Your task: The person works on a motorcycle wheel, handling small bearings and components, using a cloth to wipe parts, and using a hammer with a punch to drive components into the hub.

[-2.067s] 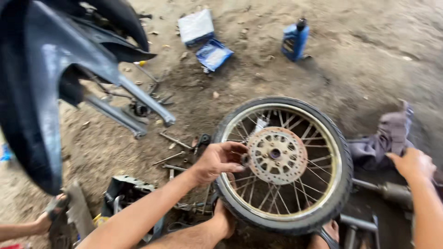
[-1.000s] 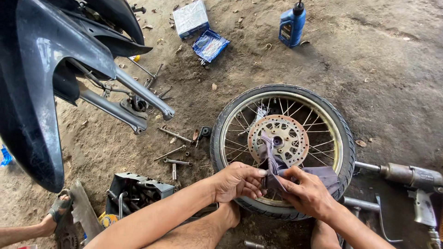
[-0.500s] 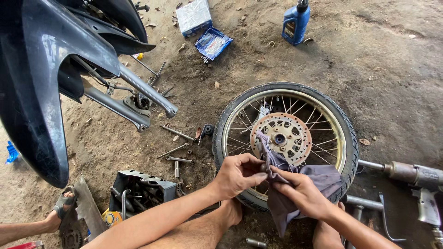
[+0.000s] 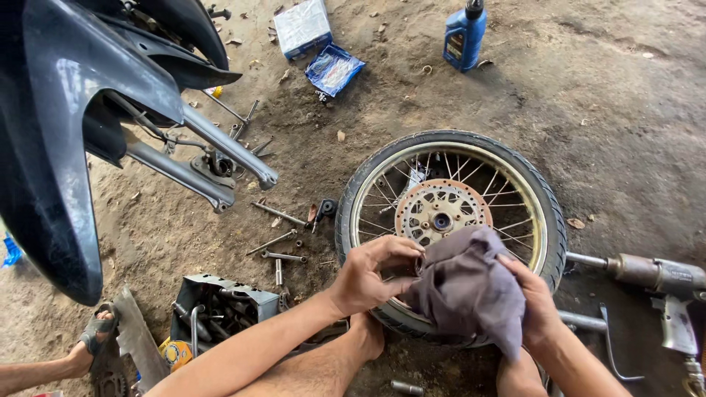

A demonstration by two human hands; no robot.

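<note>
While both your left hand (image 4: 375, 276) and right hand (image 4: 533, 298) grip the grey rag (image 4: 471, 290) over the wheel (image 4: 450, 220), keep it bunched tight at the rim's near edge.

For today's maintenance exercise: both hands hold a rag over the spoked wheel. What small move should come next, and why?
Probably lower the rag onto the brake disc and wipe. Both the left hand and right hand already bunch it just above the wheel, and the disc looks rusty.

A crumpled grey-purple cloth rag (image 4: 471, 290) is gripped between the left hand (image 4: 375, 273) and the right hand (image 4: 535, 303). Just beyond them, a spoked motorcycle wheel with black tyre and rusty perforated brake disc (image 4: 450, 213) is laid flat, its near rim covered by the rag.
</note>
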